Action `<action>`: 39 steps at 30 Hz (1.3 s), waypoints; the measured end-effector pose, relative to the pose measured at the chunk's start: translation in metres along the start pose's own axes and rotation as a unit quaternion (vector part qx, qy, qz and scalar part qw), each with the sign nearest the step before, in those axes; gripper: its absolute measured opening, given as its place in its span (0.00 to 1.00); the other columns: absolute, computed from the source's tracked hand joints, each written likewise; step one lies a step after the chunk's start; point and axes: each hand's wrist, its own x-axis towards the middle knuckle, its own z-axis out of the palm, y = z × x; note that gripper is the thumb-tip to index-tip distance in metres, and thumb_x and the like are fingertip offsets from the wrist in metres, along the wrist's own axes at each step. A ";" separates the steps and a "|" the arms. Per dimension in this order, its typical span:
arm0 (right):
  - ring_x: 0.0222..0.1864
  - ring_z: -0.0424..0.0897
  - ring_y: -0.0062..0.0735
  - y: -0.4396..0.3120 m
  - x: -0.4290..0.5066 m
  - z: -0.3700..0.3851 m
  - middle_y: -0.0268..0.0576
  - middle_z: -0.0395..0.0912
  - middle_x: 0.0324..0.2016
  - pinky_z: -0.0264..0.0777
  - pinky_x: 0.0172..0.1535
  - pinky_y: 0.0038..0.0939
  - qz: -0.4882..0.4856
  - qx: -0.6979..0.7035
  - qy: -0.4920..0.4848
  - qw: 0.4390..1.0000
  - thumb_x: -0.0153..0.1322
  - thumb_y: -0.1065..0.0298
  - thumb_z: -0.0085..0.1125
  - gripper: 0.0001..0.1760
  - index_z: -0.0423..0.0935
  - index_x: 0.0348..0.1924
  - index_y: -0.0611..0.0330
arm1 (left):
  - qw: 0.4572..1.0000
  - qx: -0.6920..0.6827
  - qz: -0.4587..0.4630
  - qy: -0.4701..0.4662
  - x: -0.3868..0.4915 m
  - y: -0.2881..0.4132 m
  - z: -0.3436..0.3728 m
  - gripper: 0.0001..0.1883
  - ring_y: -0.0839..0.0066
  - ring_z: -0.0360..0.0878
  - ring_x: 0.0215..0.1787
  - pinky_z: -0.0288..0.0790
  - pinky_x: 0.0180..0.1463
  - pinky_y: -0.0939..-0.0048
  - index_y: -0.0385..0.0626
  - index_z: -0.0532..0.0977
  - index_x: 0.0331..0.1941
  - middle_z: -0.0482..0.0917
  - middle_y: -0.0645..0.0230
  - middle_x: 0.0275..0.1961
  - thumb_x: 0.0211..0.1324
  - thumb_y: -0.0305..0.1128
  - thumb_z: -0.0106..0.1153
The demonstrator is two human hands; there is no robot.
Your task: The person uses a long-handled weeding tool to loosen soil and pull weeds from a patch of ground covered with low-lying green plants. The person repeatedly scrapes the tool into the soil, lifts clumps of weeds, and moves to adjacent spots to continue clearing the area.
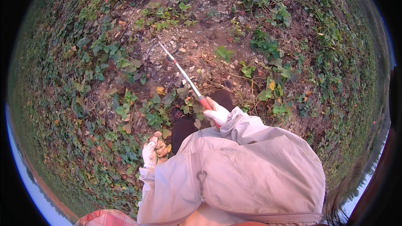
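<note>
My right hand, in a whitish work glove, grips the red handle end of a long-handled sickle. The tool's silver shaft slants up and left from the hand. Its thin curved blade is over stony soil and partly blends into it. My left hand, also gloved, with tan fingers, is low beside my left leg. Its fingers are curled, and a bit of green shows against them; whether it is gripped is unclear. Leafy vines grow just ahead of that hand.
Trailing vines cover the ground on both sides, some leaves yellowed. Bare soil with small stones runs up the middle. My dark shoe stands among leaves. The loose pale jacket hides ground below my hands.
</note>
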 end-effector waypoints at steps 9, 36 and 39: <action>0.11 0.64 0.22 0.008 0.055 0.051 0.33 0.64 0.16 0.60 0.14 0.28 -0.069 0.075 0.127 0.987 0.73 0.65 0.48 0.09 0.64 0.45 0.41 | 0.976 0.083 0.174 0.105 -0.156 0.057 -0.005 0.16 0.76 0.62 0.17 0.59 0.18 0.73 0.43 0.66 0.51 0.62 0.75 0.18 0.62 0.36 0.47; 0.11 0.66 0.24 -0.036 0.129 0.150 0.32 0.68 0.19 0.62 0.14 0.26 -0.004 -0.129 0.100 0.987 0.69 0.66 0.52 0.16 0.64 0.50 0.42 | 0.957 0.020 0.216 0.194 -0.136 0.135 0.006 0.12 0.82 0.58 0.15 0.55 0.19 0.79 0.41 0.69 0.48 0.62 0.77 0.19 0.64 0.33 0.46; 0.12 0.66 0.23 -0.043 0.144 0.163 0.31 0.66 0.19 0.65 0.15 0.28 -0.019 -0.257 0.068 0.964 0.69 0.66 0.50 0.16 0.63 0.49 0.41 | 0.938 0.039 0.210 0.271 -0.128 0.130 0.002 0.12 0.84 0.56 0.15 0.52 0.19 0.80 0.41 0.69 0.47 0.60 0.78 0.19 0.63 0.33 0.47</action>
